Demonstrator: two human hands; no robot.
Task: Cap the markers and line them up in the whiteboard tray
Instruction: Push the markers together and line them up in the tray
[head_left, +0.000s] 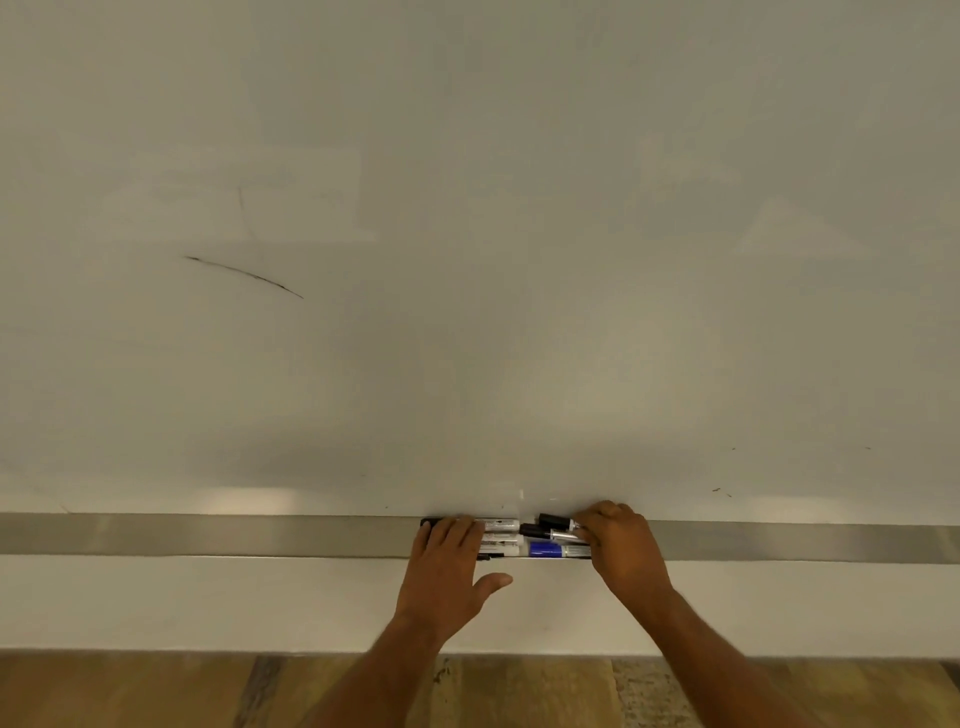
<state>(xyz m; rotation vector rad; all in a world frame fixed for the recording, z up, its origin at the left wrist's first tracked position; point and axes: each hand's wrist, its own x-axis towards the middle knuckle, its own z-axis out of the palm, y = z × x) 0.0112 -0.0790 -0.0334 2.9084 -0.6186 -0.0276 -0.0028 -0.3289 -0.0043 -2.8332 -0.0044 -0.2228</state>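
Brushed-metal tray (260, 535) runs long and flat under the glossy whiteboard (467, 260), which bears a thin dark stroke (244, 277) at left. Left hand (449, 558) lies spread, palm down, on the white-barrelled markers (501, 535), likely steadying the row. Just right sit a blue-capped marker (545, 548) and black-capped ones (553, 519). Right hand (618, 545) curls its fingers round their ends, apparently pushing them into line; whether it pinches one, I cannot tell.
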